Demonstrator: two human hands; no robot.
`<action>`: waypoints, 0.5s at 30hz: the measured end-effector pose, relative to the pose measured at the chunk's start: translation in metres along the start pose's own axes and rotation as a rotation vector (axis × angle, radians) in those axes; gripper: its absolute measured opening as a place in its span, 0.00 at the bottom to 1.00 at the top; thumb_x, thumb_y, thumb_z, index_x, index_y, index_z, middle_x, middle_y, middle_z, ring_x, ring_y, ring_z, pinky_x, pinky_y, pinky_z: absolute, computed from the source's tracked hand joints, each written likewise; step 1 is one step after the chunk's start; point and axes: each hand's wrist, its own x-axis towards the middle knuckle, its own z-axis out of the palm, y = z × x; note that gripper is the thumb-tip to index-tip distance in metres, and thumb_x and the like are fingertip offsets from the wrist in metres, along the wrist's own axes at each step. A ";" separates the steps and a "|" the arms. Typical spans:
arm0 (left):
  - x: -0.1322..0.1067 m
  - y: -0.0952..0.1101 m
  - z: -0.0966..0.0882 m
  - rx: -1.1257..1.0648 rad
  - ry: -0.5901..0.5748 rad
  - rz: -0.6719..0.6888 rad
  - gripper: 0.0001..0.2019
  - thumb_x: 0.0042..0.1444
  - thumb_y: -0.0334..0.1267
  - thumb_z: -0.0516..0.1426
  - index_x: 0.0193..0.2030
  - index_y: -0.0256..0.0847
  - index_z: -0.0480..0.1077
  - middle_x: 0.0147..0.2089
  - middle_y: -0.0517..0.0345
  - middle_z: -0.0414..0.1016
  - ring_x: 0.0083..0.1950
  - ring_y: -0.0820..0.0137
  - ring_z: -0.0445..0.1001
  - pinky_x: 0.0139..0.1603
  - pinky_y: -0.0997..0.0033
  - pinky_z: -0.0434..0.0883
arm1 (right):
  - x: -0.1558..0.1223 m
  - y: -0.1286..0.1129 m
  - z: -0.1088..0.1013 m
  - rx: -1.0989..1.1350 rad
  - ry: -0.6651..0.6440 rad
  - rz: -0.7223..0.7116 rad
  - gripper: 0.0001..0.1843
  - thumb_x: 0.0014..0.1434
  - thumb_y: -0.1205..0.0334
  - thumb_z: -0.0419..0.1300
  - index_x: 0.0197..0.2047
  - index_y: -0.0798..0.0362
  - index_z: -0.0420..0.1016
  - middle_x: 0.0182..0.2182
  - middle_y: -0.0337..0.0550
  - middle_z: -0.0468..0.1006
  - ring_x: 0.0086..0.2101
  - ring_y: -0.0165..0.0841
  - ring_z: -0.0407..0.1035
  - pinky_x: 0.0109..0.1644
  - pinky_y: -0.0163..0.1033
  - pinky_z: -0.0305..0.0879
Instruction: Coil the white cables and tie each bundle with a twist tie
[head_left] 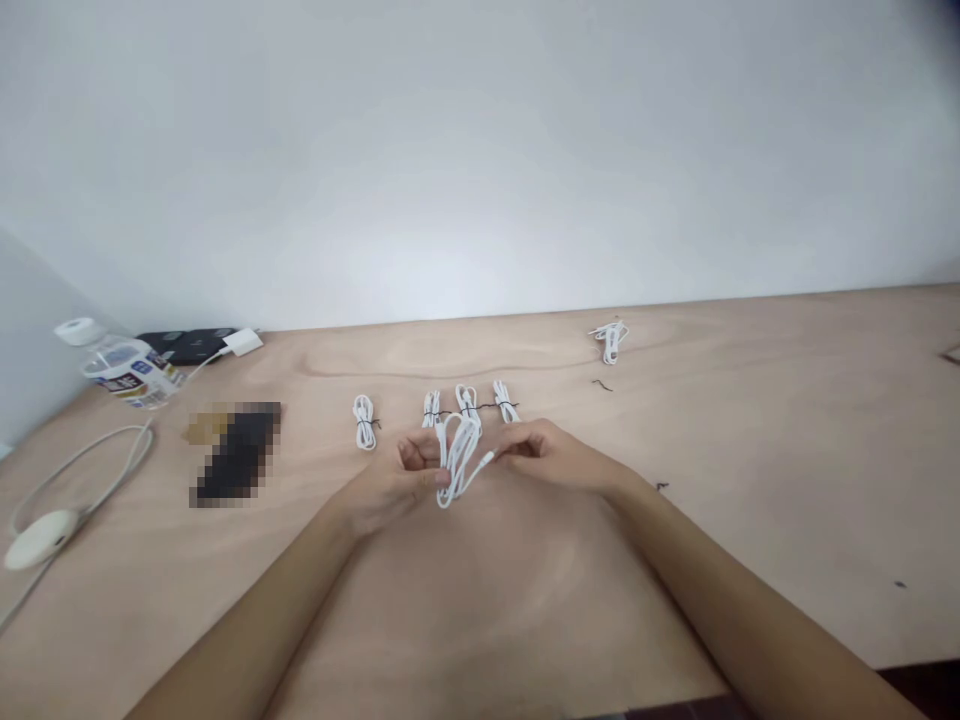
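Both hands hold a looped white cable point(459, 462) above the plywood table point(780, 450). My left hand point(388, 482) pinches the loops from the left, and my right hand point(546, 455) grips near the cable's white plug end at the right. Just beyond my hands lie several small coiled white cables point(466, 405), bound with thin black twist ties. One similar bundle point(364, 422) sits apart to their left. Another white cable bundle point(609, 341) lies farther off at the back.
A short black wire point(601, 385) lies near the far bundle. At the left are a plastic water bottle point(126, 366), a white charger point(242, 342), a black pad point(187, 345), a pixelated dark object point(236, 455) and a white corded mouse point(41, 540). A white wall point(480, 150) rises behind the table.
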 end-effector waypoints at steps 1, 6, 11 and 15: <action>0.001 0.000 0.000 -0.017 0.014 0.022 0.19 0.52 0.37 0.74 0.50 0.39 0.81 0.44 0.48 0.85 0.39 0.66 0.82 0.42 0.71 0.74 | -0.001 0.000 0.001 -0.071 0.019 -0.052 0.09 0.65 0.57 0.67 0.46 0.47 0.88 0.52 0.47 0.82 0.54 0.46 0.73 0.61 0.52 0.70; 0.002 -0.004 0.000 -0.066 0.042 0.072 0.21 0.54 0.38 0.74 0.54 0.39 0.79 0.49 0.44 0.85 0.43 0.62 0.84 0.45 0.69 0.74 | -0.003 -0.007 0.014 -0.260 0.115 -0.129 0.13 0.64 0.51 0.72 0.51 0.41 0.87 0.58 0.48 0.74 0.62 0.49 0.65 0.74 0.60 0.53; 0.001 -0.004 0.007 -0.050 0.022 0.052 0.22 0.56 0.37 0.73 0.56 0.38 0.79 0.53 0.41 0.84 0.48 0.59 0.84 0.48 0.66 0.75 | 0.005 -0.019 0.032 0.055 0.113 -0.163 0.15 0.71 0.46 0.63 0.51 0.44 0.85 0.55 0.48 0.79 0.59 0.47 0.69 0.69 0.56 0.62; -0.004 -0.003 0.017 0.016 0.058 0.033 0.19 0.56 0.38 0.73 0.53 0.37 0.81 0.54 0.39 0.84 0.51 0.57 0.84 0.52 0.63 0.76 | 0.004 -0.025 0.039 0.255 0.103 -0.037 0.19 0.70 0.43 0.62 0.42 0.49 0.85 0.41 0.44 0.83 0.45 0.43 0.76 0.55 0.49 0.71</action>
